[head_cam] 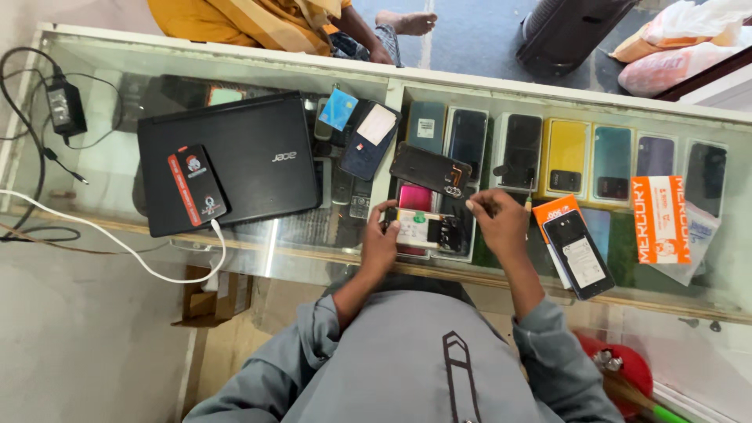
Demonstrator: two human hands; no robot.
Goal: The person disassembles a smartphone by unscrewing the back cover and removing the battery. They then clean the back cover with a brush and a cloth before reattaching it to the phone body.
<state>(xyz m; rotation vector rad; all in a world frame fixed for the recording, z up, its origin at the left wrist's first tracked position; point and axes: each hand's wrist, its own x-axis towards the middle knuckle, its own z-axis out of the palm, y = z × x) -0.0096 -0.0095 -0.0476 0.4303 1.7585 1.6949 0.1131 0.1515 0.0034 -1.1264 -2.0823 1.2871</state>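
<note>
An opened phone (427, 229) with its back off lies on the glass counter (313, 251) in front of me, its battery and circuit parts showing. My left hand (380, 239) grips its left edge. My right hand (497, 219) hovers at its right side with fingers pinched near the phone's upper right corner; whether it holds a small tool or part I cannot tell. A black phone back cover (431, 170) lies just beyond the opened phone.
A closed black laptop (251, 153) with a black and red phone (197, 186) and white cable (117, 247) sits left. A dark phone (370, 139) and blue card (338, 108) lie behind. Right: black phone (578, 252), orange boxes (659, 219). Another person sits beyond the counter.
</note>
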